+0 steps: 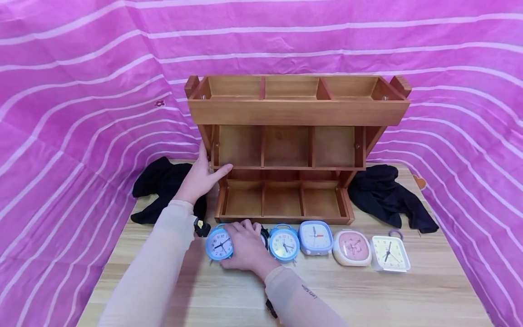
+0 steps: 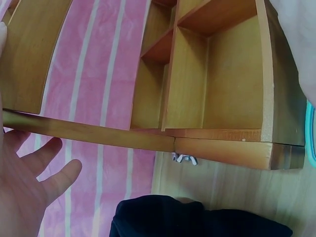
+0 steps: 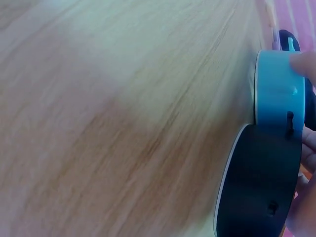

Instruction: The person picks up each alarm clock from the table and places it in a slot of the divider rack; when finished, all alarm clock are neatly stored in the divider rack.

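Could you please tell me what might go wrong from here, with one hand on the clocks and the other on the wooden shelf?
1. The right hand covers a black clock wedged between two round blue alarm clocks; lifting one may knock over its neighbours.
2. The left hand only rests flat against the three-tier wooden shelf, whose top tier overhangs forward; a push could tip it onto the clocks.
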The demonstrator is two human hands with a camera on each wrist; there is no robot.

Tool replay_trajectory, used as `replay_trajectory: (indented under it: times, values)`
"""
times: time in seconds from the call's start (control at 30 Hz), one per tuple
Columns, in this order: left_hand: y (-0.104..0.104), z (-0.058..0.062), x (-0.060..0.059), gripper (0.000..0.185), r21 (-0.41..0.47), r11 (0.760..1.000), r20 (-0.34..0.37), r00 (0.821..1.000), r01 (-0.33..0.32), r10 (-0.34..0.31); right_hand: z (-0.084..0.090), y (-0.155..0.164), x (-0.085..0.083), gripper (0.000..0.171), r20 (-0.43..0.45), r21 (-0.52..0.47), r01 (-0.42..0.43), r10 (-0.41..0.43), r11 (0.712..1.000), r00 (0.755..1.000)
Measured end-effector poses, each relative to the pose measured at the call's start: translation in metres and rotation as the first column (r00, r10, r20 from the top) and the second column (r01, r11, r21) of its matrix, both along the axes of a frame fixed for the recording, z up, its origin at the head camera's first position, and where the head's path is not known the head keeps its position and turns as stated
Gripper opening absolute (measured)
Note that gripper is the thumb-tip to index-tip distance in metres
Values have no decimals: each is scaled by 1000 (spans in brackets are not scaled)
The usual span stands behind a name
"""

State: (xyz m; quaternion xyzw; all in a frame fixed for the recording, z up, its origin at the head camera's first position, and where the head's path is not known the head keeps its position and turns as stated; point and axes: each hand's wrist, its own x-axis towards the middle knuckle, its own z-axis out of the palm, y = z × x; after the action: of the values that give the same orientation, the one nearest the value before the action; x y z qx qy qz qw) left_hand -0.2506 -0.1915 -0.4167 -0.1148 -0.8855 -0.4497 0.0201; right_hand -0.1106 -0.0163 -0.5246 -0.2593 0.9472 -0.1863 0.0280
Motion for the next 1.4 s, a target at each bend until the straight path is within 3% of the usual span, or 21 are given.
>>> replay_trajectory:
  times: [0.23,0.53,0.8,1.03,1.4]
  values:
    - [-1,-6,-1,110,67,998,-19,1000,2,-1,3,-1,-2,95,1,-68,-72,73,995,997]
    - [3,-4,0,111,72,997,-5,1000,-11,12,27,8,-9,97,12,-167,-102,105,981,994]
    - [2,-3,3,114,55,998,30,999,-13,11,34,27,-27,95,67,-264,-48,68,963,995]
    - [0,-1,3,109,69,998,10,1000,14,-15,39,46,-46,91,73,-291,11,10,957,997]
    - [-2,-5,3,106,71,997,28,1000,4,-6,33,61,-75,89,99,-313,91,-63,945,993]
